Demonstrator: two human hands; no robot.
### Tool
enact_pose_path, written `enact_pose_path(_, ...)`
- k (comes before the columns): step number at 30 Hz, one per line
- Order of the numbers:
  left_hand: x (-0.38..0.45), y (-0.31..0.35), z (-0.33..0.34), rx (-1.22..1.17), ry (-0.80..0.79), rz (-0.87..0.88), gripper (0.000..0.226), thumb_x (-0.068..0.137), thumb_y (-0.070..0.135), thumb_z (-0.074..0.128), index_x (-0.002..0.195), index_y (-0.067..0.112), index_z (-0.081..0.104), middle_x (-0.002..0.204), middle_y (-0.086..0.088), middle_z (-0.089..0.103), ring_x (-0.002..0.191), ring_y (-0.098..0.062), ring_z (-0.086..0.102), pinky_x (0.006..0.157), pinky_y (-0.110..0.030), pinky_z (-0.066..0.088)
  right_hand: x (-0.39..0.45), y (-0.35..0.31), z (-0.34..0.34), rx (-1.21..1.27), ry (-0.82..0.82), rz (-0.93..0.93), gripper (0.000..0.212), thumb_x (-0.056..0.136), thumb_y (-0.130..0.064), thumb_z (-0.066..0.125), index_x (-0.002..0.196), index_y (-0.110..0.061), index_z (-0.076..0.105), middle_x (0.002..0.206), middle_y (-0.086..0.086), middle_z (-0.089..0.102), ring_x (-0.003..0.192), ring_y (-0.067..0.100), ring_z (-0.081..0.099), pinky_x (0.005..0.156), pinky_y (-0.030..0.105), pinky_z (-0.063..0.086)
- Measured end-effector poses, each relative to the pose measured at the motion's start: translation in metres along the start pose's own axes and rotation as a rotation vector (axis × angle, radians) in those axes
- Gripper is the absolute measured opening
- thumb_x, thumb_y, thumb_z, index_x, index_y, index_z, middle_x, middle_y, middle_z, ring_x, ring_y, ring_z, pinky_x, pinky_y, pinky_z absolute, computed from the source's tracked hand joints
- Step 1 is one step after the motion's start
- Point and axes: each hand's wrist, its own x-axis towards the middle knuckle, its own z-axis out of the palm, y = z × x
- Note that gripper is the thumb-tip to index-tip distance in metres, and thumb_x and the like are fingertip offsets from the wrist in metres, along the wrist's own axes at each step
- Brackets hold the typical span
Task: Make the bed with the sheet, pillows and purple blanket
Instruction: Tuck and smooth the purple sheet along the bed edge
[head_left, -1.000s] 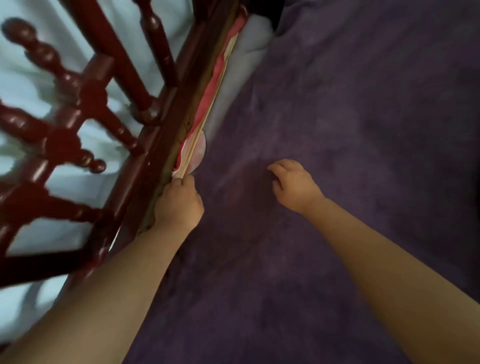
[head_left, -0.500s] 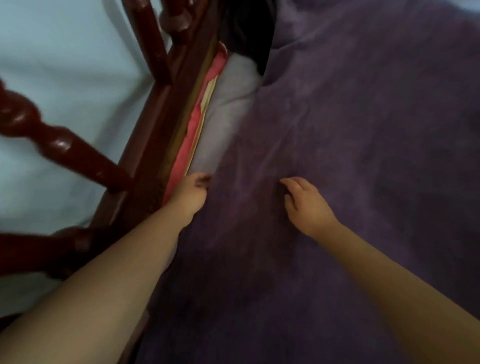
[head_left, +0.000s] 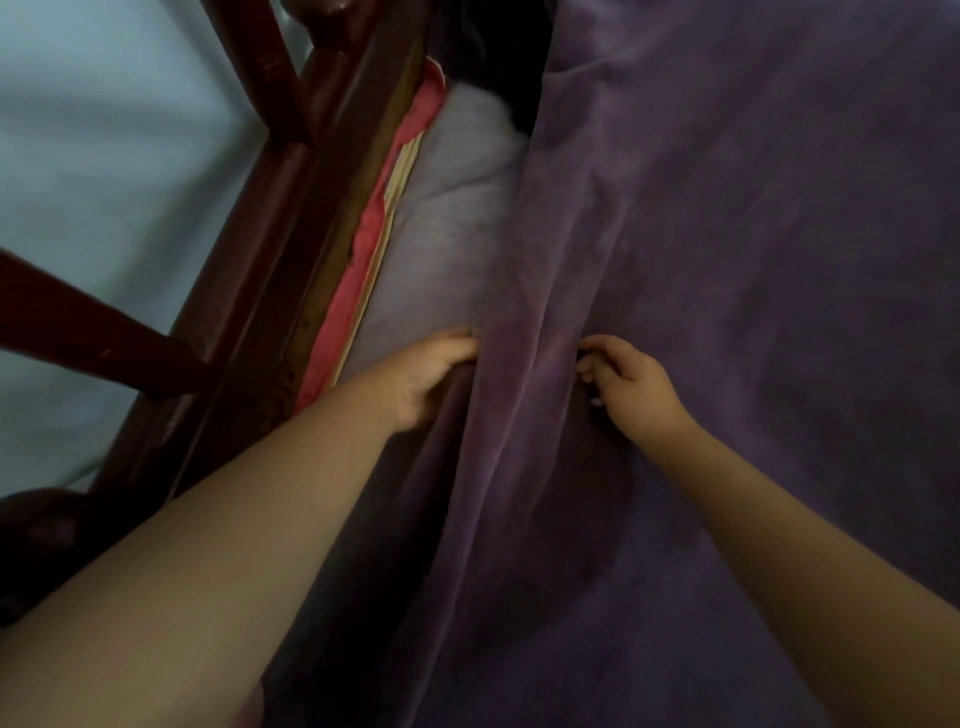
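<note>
The purple blanket (head_left: 727, 260) covers most of the bed on the right. A raised fold of it runs between my hands. My left hand (head_left: 426, 374) grips the blanket's left edge, fingers curled under the cloth. My right hand (head_left: 631, 384) pinches the blanket on the other side of the fold. A pale lilac sheet (head_left: 447, 223) lies bare left of the blanket's edge. No pillow is in view.
A dark red wooden bed rail (head_left: 291, 249) with turned spindles runs diagonally on the left. Pink and cream cloth layers (head_left: 363, 260) show between rail and sheet. Pale floor (head_left: 104, 156) lies beyond the rail. A dark gap (head_left: 498, 47) opens at the top.
My left hand moved right from the rail's edge onto the blanket's edge and closed on it. My right hand's fingers curled into the cloth, and a fold rose between the hands.
</note>
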Motion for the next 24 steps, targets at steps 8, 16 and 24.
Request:
enact_pose_path(8, -0.004, 0.009, -0.026, 0.085, 0.52, 0.194, 0.023, 0.096, 0.013, 0.044, 0.11, 0.013, 0.062, 0.103, -0.013, 0.071, 0.095, -0.026, 0.067, 0.089, -0.038, 0.054, -0.007, -0.013, 0.013, -0.241, 0.069, -0.212, 0.033, 0.093, -0.008, 0.042, 0.122, -0.002, 0.056, 0.12, 0.018, 0.059, 0.112, 0.032, 0.054, 0.097, 0.034, 0.04)
enact_pose_path(16, -0.019, 0.015, -0.046, 0.754, 0.85, -0.002, 0.034, 0.096, 0.013, 0.038, 0.122, -0.007, 0.05, 0.13, -0.027, 0.053, 0.12, -0.04, 0.051, 0.099, -0.041, 0.042, -0.013, -0.021, 0.04, -0.605, 0.031, -0.373, 0.061, 0.085, -0.04, 0.027, 0.137, -0.012, 0.042, 0.15, 0.015, 0.032, 0.142, 0.035, 0.022, 0.111, 0.061, 0.016)
enact_pose_path(24, -0.006, 0.004, -0.052, 0.808, 0.935, 0.021, 0.035, 0.1, 0.016, 0.034, 0.123, -0.007, 0.049, 0.127, -0.027, 0.055, 0.116, -0.04, 0.053, 0.091, -0.041, 0.042, 0.001, -0.013, 0.038, -0.698, -0.062, -0.402, 0.066, 0.086, -0.049, 0.01, 0.146, -0.024, 0.022, 0.158, 0.001, 0.012, 0.147, 0.022, 0.002, 0.116, 0.053, -0.001)
